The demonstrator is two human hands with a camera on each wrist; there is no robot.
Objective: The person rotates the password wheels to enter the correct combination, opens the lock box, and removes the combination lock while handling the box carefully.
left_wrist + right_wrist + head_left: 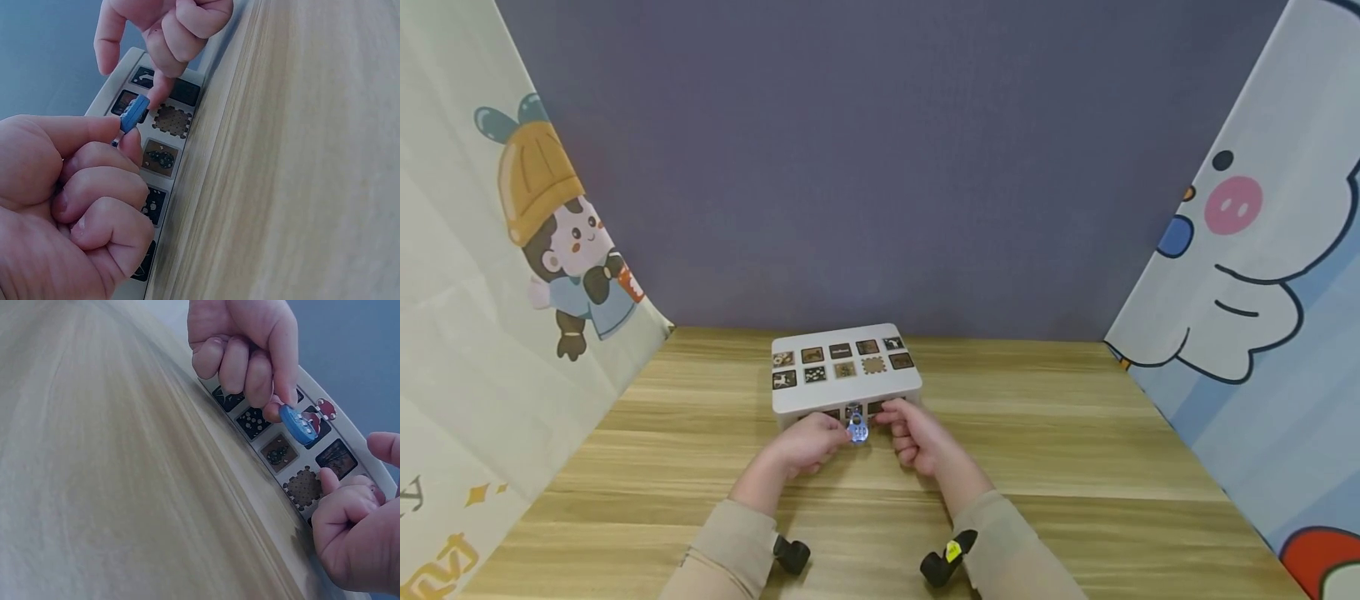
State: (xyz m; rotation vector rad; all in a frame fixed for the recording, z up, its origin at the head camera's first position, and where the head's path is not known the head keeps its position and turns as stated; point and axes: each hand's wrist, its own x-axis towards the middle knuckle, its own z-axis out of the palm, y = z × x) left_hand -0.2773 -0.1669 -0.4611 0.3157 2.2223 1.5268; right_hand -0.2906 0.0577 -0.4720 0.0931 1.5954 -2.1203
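A white box [827,397] with rows of small square pictures lies on the wooden table. At its front clasp [853,409] hangs a small blue combination padlock [859,431], its number dials showing in the right wrist view. My left hand [808,442] pinches the padlock [133,115] by one edge between thumb and index finger, the other fingers folded in. Just right of the lock, my right hand [921,437] holds nothing. One of its fingertips rests at the patterned side of the box [278,478], while its remaining fingers are loosely bent.
The wood-grain table [1060,467] stretches out on both sides of the box. Behind it stands a dark grey-blue panel [880,167]. Cartoon-printed sheets flank the table at left [460,250] and right [1300,333]. Both sleeves carry a black wrist device.
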